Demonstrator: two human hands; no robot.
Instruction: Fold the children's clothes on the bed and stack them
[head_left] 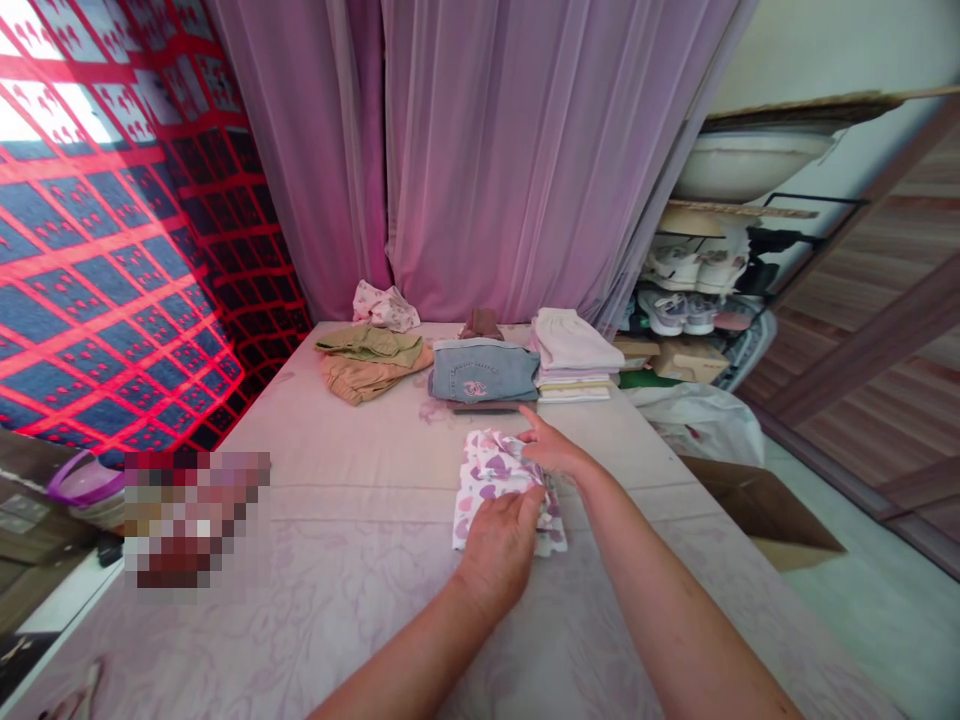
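Observation:
A white garment (472, 490) printed with purple and pink shapes lies folded into a small rectangle on the bed. My left hand (501, 545) rests over its near side, the fingers and thumb closed on the fabric close to the middle. At the garment's upper right edge is my right hand (555, 447), fingers spread and forefinger stretched out, touching the cloth. Just beyond the hands sits a folded pair of blue denim bottoms (487, 372) with a pink embroidered motif. The garment's exact kind cannot be made out.
White and pastel folded clothes (576, 345) form a stack at the back right. Green and tan clothes (371, 360) and a crumpled printed cloth (384, 305) lie back left. Purple curtains (540, 160) hang behind. An open cardboard box (757, 510) stands right of the bed (360, 600).

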